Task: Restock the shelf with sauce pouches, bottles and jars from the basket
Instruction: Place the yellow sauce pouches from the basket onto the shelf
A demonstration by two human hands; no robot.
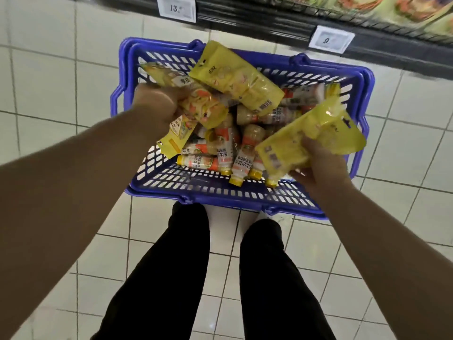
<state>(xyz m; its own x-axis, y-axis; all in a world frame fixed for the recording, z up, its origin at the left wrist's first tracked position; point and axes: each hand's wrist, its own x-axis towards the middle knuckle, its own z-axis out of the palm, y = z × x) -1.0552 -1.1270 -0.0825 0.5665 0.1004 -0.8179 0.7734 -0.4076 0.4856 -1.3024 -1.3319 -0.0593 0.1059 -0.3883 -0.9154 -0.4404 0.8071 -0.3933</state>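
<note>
A blue plastic basket [220,192] stands on the tiled floor in front of my feet. Inside lie several sauce bottles [220,146] with yellow caps and orange-white labels. My left hand [157,106] grips a bunch of yellow sauce pouches [196,101] over the basket's left side; one of them [237,79] fans out toward the far rim. My right hand [316,165] holds another yellow pouch [311,133] above the basket's right side.
A dark shelf edge [282,23] runs along the top, with white price tags [177,8] and packaged goods [392,8] above it at the right. White floor tiles surround the basket. My legs in black trousers [186,266] stand just behind it.
</note>
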